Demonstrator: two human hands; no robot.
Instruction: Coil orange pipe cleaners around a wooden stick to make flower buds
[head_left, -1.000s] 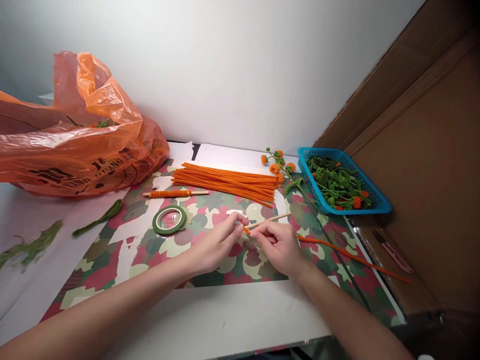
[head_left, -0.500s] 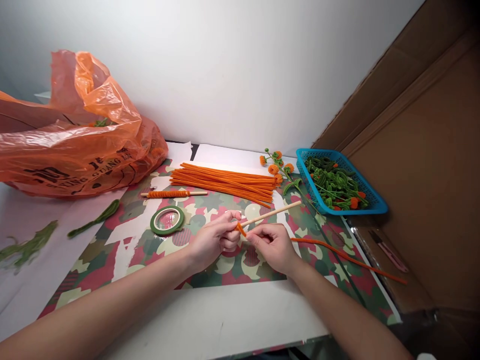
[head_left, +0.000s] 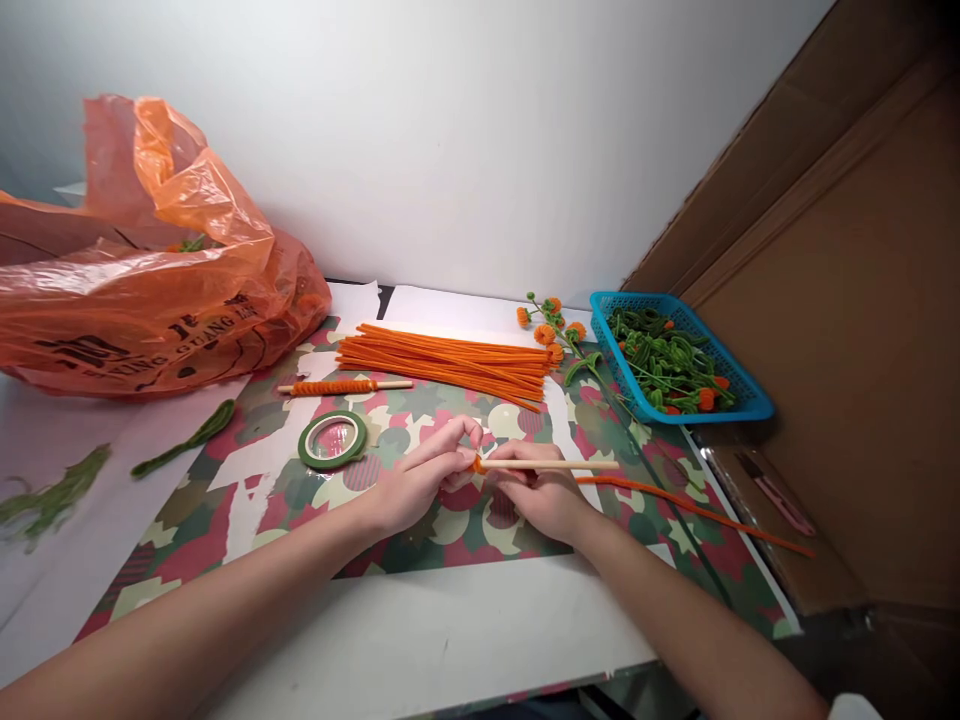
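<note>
My left hand (head_left: 431, 468) pinches one end of a thin wooden stick (head_left: 559, 464), which points to the right across my other hand. At that end a bit of orange pipe cleaner (head_left: 478, 464) is bent around the stick, beside my left thumb. My right hand (head_left: 541, 490) is closed under the stick, its fingers on the same pipe cleaner, whose long tail (head_left: 697, 508) trails out to the right over the patterned mat. Behind my hands lies a bundle of orange pipe cleaners (head_left: 442, 362). A second stick wound with orange coil (head_left: 334, 387) rests to its left.
Green tape roll (head_left: 332, 440) sits left of my hands. An orange plastic bag (head_left: 165, 300) stands at the back left. A blue basket (head_left: 754, 405) of green stems is at the back right, beside orange flowers (head_left: 547, 335). A pink-handled cutter (head_left: 784, 505) lies near the cardboard (head_left: 840, 300).
The stick has swung from slanting upward to nearly level, now passing over my right hand. The orange pipe cleaner is wrapped closer around its left end.
</note>
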